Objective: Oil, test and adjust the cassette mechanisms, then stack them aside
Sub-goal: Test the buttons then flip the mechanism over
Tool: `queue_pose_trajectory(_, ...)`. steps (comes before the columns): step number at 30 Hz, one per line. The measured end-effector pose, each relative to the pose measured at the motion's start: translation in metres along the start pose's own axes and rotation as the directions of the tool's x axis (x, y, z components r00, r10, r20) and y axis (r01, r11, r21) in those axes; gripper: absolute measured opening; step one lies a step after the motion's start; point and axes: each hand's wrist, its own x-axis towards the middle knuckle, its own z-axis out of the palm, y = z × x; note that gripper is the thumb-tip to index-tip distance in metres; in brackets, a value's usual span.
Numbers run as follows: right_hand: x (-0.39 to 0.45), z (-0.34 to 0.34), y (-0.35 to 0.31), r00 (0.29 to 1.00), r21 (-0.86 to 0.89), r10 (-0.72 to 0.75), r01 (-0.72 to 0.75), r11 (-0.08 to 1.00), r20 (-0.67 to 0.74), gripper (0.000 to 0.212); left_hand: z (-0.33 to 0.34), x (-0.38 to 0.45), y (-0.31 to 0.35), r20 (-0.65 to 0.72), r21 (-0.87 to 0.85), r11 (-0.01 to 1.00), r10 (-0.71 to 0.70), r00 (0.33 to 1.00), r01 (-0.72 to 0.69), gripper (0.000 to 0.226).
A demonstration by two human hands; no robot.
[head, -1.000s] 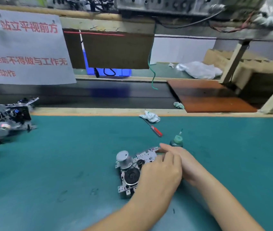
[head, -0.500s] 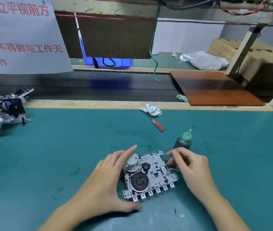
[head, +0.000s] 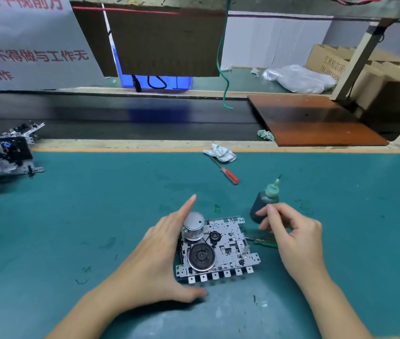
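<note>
At the far left edge of the green mat [head: 96,204] lies a heap of cassette mechanisms [head: 0,157], well apart from the work spot, which reads as the pile set aside or waiting; I cannot tell which. Near the middle, the left hand [head: 154,263] is spread wide, fingers straight along the left side of the mechanism [head: 216,248] and thumb along its near edge; it braces the plate rather than gripping it, probably so it does not slide while the other hand works. The mechanism lies flat on the mat between the two hands, motor and flywheel facing up, so the moving parts are within reach. Far of it, a red screwdriver [head: 228,173] lies beside a crumpled rag [head: 221,152], both idle. To the right stands the oil bottle [head: 265,201], upright, nozzle up, just beyond the fingers of the right hand [head: 294,236]; those fingers are loosely curled and seem to hold nothing. A green screwdriver [head: 262,241] lies on the mat just below that hand, touching or nearly touching the mechanism's right edge; the hand looks poised to take the bottle or the tool.
</note>
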Motion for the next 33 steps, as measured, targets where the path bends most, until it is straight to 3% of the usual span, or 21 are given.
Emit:
queue_pose_trajectory(3,0.001,-0.001,0.001,1.0,0.01,0.009,-0.009,1.0,0.006,0.022,0.006,0.003,0.003,-0.045,-0.006,1.0,-0.004,0.999,0.004,0.12)
queue_pose_trajectory(7,-0.001,-0.001,-0.002,0.999,0.05,-0.009,0.007,0.999,0.038,0.02,-0.001,0.005,-0.003,0.01,0.021,1.0,0.013,1.0,-0.013,0.122)
queue_pose_trajectory(9,-0.001,-0.002,-0.007,0.994,0.055,-0.054,0.049,0.997,0.096,0.019,-0.005,0.006,-0.004,0.031,0.021,1.0,0.01,0.999,-0.011,0.12)
queue_pose_trajectory(11,0.0,-0.003,-0.012,0.962,0.009,-0.114,0.116,0.993,0.247,0.023,-0.008,0.007,-0.003,0.042,0.039,0.999,0.021,0.999,-0.023,0.114)
queue_pose_trajectory(12,0.002,-0.004,-0.016,0.917,-0.04,-0.122,0.147,0.988,0.379,0.04,-0.009,0.007,-0.002,0.053,0.055,0.998,0.038,0.998,-0.041,0.114)
queue_pose_trajectory(15,0.005,-0.002,-0.02,0.68,-0.21,-0.048,0.292,0.933,0.731,0.109,-0.014,0.011,0.0,0.098,0.122,0.987,0.095,0.991,-0.107,0.114)
queue_pose_trajectory(16,0.005,0.0,-0.021,0.627,-0.259,-0.038,0.375,0.89,0.778,0.123,-0.014,0.013,-0.001,0.11,0.133,0.984,0.102,0.989,-0.116,0.112)
queue_pose_trajectory(18,0.005,0.005,-0.022,0.588,-0.335,-0.036,0.51,0.793,0.808,0.133,-0.015,0.014,-0.001,0.135,0.146,0.98,0.117,0.984,-0.136,0.113)
queue_pose_trajectory(23,0.009,0.012,-0.036,0.578,-0.434,0.03,0.576,0.693,0.816,0.127,-0.012,0.009,-0.005,0.127,0.061,0.994,0.079,0.989,-0.087,0.134)
queue_pose_trajectory(29,0.019,0.017,-0.05,0.557,-0.477,0.005,0.707,0.522,0.831,0.109,-0.002,0.004,-0.013,0.06,-0.06,0.996,-0.068,0.996,0.071,0.129)
queue_pose_trajectory(31,0.021,0.013,-0.051,0.573,-0.455,-0.029,0.679,0.576,0.819,0.109,-0.004,0.001,-0.015,0.044,-0.191,0.973,-0.126,0.991,0.132,0.129)
queue_pose_trajectory(33,0.021,0.006,-0.052,0.631,-0.367,-0.055,0.518,0.773,0.774,0.096,-0.005,0.006,-0.02,0.006,-0.449,0.873,-0.208,0.978,0.189,0.13)
